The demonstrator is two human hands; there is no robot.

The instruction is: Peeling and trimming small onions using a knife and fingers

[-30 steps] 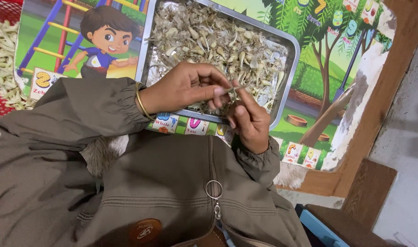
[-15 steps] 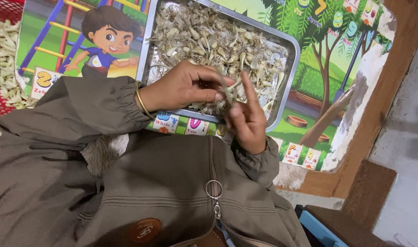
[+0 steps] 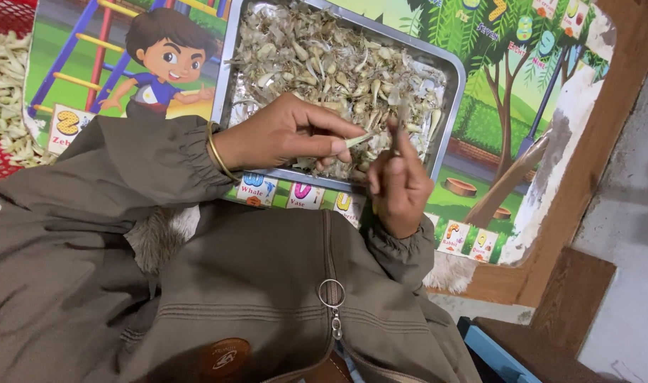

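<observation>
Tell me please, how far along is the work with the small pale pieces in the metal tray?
Done, it seems: a heap of pale strips lies apart on the red mat at far left. In hand: the left hand pinches a small pale green piece, and the right hand holds another bit over the rectangular metal tray. Left: the tray is full of dry pale pods and husks, so much appears to remain.

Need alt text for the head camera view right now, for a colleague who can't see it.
Over a metal tray of pale dried pods, the left hand pinches a pale pod piece while the right hand holds another bit upright. The tray sits on a colourful cartoon poster.
</observation>
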